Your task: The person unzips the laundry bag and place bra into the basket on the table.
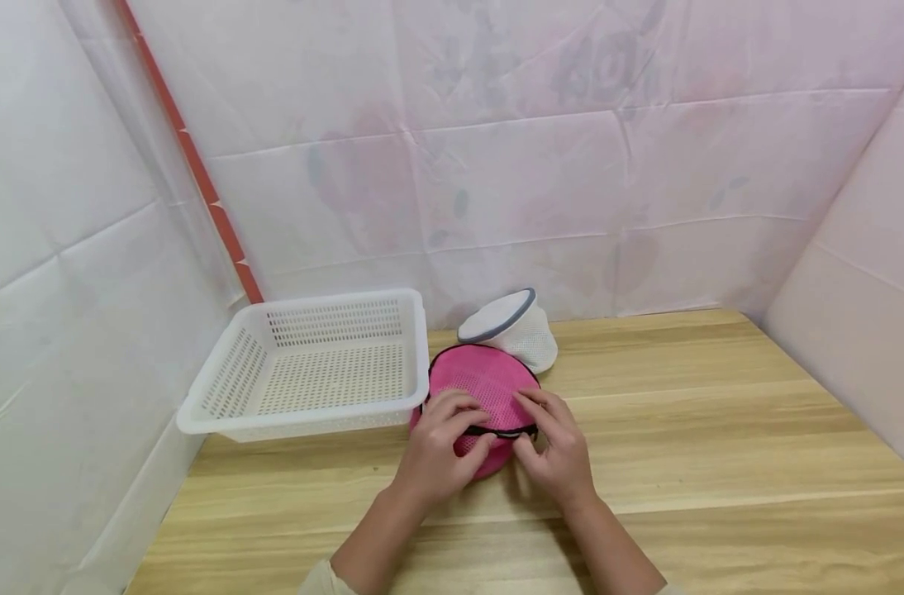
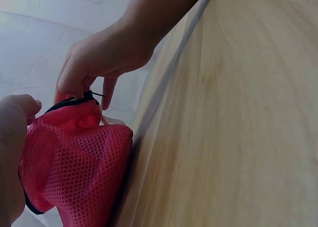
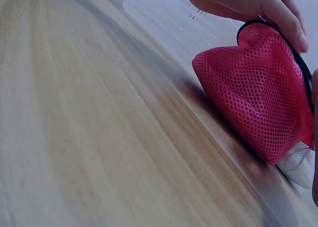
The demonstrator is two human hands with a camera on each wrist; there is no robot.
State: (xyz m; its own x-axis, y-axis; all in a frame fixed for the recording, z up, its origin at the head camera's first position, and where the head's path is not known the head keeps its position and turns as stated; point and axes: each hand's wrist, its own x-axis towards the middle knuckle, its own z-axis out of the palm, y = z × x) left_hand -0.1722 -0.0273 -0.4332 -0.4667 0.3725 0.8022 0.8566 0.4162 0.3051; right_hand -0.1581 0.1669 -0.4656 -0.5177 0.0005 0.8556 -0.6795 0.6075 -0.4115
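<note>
Bag [image 1: 482, 376] on table [image 1: 720, 463] between my left hand [image 1: 439, 450] and right hand [image 1: 562, 454], neither nearer; zip [image 1: 502, 433] runs left-right across its near side. Left pinches bag along zip, right at zip's right end.

And here a sheeted booth [image 1: 861, 223] is seen, the wood-grain surface [image 1: 720, 446] walled at far and side edges by creased, printed sheeting [image 1: 511, 182].

faint lettering [image 1: 608, 68] on the wall sheet [image 1: 526, 178] is unreadable.
</note>
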